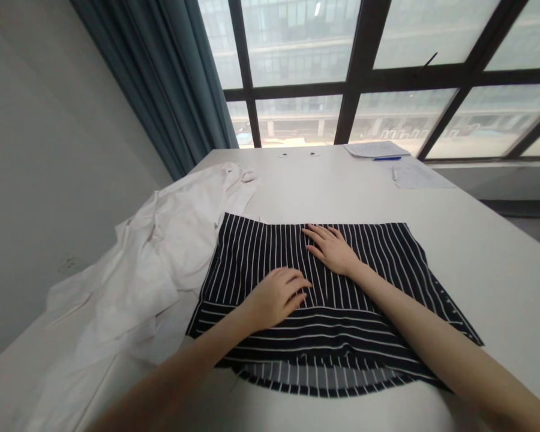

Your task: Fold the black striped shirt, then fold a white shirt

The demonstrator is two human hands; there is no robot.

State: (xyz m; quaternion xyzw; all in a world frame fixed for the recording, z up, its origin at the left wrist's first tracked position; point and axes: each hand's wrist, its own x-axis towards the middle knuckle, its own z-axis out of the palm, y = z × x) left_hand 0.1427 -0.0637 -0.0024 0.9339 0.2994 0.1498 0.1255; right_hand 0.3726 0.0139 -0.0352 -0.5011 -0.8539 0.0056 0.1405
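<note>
A black garment piece with white stripes (378, 258) lies spread on the white table. Its upper part has stripes running away from me, while a band across the lower part has them running sideways. At the near side, a curved edge shows the greyer inside of the cloth. My right hand (333, 251) rests flat on the upper part, fingers spread toward the far edge. Lower and to the left, my left hand (276, 297) is over the cloth just above the band, its fingers loosely bent and apart. Neither hand grips anything.
Crumpled white cloth (148, 252) is heaped along the table's left side, touching or near the striped piece. Papers (375, 150) and a blue pen (387, 158) lie at the far right of the table (499, 270). A blue curtain (162, 78) and windows stand behind.
</note>
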